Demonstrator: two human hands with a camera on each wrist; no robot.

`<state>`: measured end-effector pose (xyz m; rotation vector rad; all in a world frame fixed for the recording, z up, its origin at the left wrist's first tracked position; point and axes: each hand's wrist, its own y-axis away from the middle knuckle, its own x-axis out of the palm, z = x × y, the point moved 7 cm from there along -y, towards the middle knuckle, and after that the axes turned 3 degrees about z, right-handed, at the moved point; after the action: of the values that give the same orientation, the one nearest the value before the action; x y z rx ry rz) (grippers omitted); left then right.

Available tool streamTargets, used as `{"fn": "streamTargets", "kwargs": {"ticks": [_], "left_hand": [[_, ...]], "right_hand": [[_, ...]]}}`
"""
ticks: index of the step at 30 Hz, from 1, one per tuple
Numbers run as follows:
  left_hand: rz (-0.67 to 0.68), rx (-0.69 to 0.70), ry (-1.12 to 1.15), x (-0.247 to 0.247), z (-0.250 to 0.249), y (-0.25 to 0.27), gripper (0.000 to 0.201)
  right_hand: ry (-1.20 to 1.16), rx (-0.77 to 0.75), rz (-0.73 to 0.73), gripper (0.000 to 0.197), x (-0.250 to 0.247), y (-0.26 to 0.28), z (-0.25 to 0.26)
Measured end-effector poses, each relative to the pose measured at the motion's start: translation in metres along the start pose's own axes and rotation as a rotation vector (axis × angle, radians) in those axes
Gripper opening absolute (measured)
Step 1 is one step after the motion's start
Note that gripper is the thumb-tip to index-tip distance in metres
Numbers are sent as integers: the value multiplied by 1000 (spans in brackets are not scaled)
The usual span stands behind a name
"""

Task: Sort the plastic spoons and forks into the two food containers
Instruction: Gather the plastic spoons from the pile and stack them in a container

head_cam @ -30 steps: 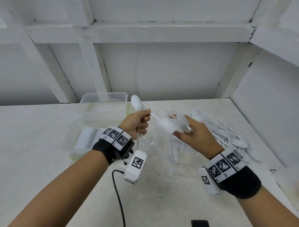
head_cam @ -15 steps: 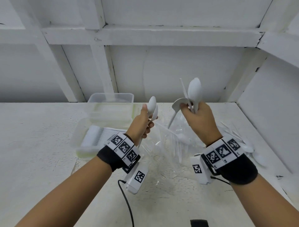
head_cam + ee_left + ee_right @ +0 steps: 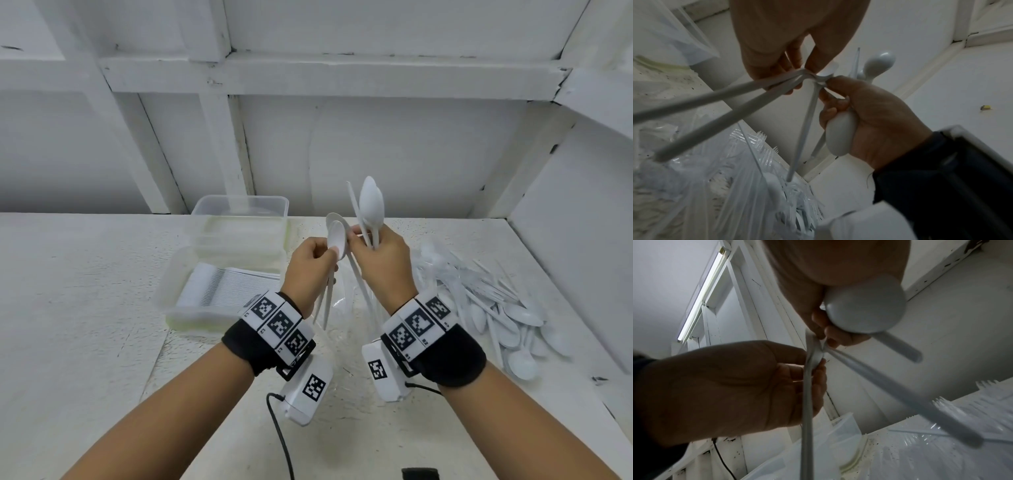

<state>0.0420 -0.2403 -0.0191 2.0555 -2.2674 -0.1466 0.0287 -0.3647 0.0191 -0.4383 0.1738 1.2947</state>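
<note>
Raised above the table (image 3: 85,308), the left hand (image 3: 308,270) pinches two white plastic spoons (image 3: 335,236) at their necks while the right hand (image 3: 383,263) clutches several more; light, slick, bendy, they seem best held at the handles.

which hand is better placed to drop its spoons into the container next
Left, probably. The left hand grips its spoons right beside the containers, which sit on its side of the table. The right hand is farther away and holds a crossed, untidy bunch.
</note>
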Motion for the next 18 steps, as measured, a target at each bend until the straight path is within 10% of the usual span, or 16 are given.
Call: {"fn": "streamTargets", "kwargs": {"ticks": [12,18], "left_hand": [[-16,-1,181,-1,0,-3,12],[206,-97,381,11,1,2,27]], "right_hand": [[-19,9,78,9,11,9,3],[-163,98,136,14,14,10,-7]]}}
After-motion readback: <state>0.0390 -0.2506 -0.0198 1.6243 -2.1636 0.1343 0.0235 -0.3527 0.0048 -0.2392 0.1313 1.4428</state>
